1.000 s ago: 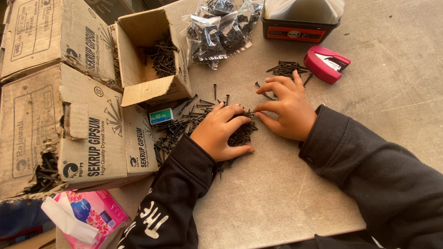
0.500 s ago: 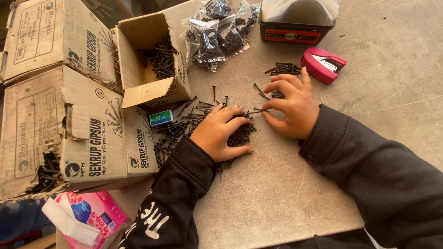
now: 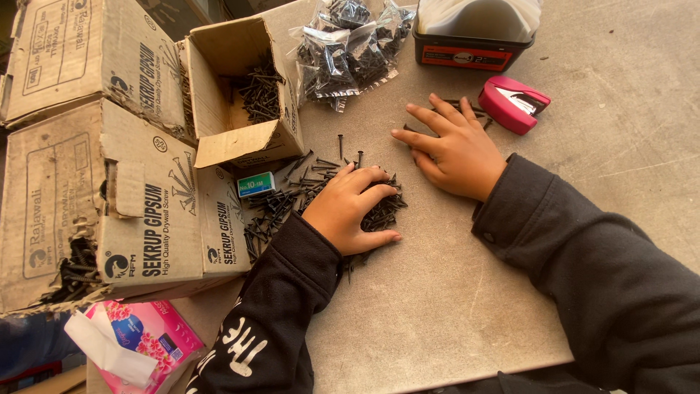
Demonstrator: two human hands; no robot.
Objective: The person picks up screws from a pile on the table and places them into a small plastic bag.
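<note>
The left hand lies curled over the heap of loose black drywall screws on the grey tabletop, fingers cupped around a clutch of them. The right hand rests flat, fingers spread and released, over a few strays near the pink stapler. Raking well, I judge, means keeping fingertips low against the surface so points don't prick.

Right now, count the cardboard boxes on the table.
3: a closed box at top left, a torn box below it spilling screws, and an open box holding screws beside them. More may lie off-frame left.
</note>
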